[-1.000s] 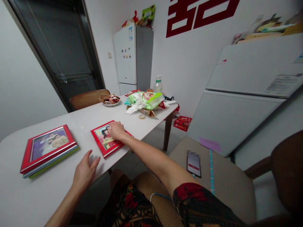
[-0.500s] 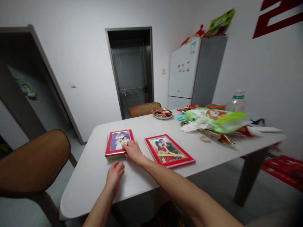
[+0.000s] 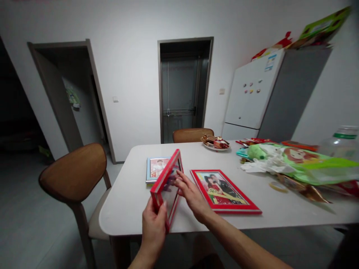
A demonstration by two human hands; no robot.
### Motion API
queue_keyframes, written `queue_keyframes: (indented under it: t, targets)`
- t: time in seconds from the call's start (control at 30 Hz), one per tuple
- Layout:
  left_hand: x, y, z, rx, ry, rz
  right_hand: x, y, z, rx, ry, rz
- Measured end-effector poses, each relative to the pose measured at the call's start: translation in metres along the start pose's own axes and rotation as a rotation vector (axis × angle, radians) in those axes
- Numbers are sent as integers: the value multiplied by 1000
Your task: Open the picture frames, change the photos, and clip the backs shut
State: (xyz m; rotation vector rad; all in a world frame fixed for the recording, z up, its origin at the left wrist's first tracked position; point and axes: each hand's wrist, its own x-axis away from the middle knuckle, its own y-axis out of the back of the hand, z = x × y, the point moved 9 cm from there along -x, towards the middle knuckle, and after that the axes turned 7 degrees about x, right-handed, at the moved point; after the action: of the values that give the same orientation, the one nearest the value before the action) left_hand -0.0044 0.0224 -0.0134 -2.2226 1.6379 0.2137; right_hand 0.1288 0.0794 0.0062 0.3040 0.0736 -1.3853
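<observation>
A red picture frame (image 3: 174, 188) stands tilted on edge above the near side of the table. My left hand (image 3: 154, 224) grips its lower left corner, thumb on the front face. Against the glass side lie the fingertips of my right hand (image 3: 193, 196), its fingers stretched out. Behind the raised frame, a light-blue picture frame (image 3: 157, 167) rests on the table, partly hidden by it. To the right, a larger red picture frame (image 3: 224, 188) with a photo of two people lies flat.
The white table (image 3: 123, 209) also bears a plate of snacks (image 3: 215, 142), a roll of tape (image 3: 278, 187), a green plastic package (image 3: 303, 160) and a clear bottle (image 3: 340, 144). A brown chair (image 3: 75, 170) stands at the left, another chair (image 3: 193, 135) behind.
The smaller red frame has been lifted off the stack and turned on edge, uncovering the light-blue frame. My left hand has taken hold of it. The view has swung left.
</observation>
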Motion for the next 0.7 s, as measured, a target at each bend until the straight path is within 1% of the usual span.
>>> queue_keyframes:
  t: [0.07,0.1,0.17,0.23,0.27,0.3,0.33,0.4,0.47,0.53,0.6,0.7]
  targets:
    - [16,-11,-17,-207,-121,144,7,9,-4,-245,-131,-14]
    - [25,-17,-24,-309,-215,214,12,12,-5,-343,-167,-5]
    - [48,-30,-37,-507,-467,354,24,16,-8,-472,-212,22]
    - [73,-44,-41,-688,-714,483,36,20,-17,-500,-268,32]
    - [83,-50,-39,-771,-798,540,40,21,-24,-480,-297,35]
    - [91,-54,-35,-850,-851,582,43,21,-31,-440,-323,43]
    - [96,-58,-29,-922,-880,605,44,21,-39,-386,-344,59]
    - [99,-61,-19,-1029,-897,611,42,17,-55,-258,-355,111]
    - [99,-63,-8,-1098,-884,597,35,15,-66,-103,-309,150]
    - [99,-64,4,-1148,-853,601,28,16,-74,115,-227,141]
    - [98,-66,16,-1191,-788,631,23,20,-78,374,-159,103]
    - [95,-65,29,-1217,-627,694,20,22,-76,672,-76,56]
